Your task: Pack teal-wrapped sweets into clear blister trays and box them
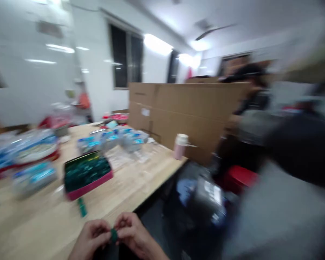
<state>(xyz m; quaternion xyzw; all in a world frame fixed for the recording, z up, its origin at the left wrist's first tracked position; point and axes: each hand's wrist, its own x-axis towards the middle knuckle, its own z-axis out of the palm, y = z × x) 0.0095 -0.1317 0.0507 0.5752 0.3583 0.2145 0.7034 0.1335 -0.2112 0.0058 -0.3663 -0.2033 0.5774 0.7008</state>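
The picture is smeared by motion. My left hand (90, 236) and my right hand (132, 233) meet at the bottom edge, over the near edge of a wooden table (130, 187). Both pinch a small dark green piece (113, 235) between their fingertips. Beyond them lies another small green piece (82, 207) on the table. Behind that stands a pink tray (93, 184) filled with green pieces.
Clear bags with blue contents (34, 177) lie at the left and several more (116, 139) further back. A pink bottle (180, 146) stands at the table's far corner. A large cardboard box (186, 112) stands behind. A blurred person (287, 155) is at the right, by a red stool (239, 178).
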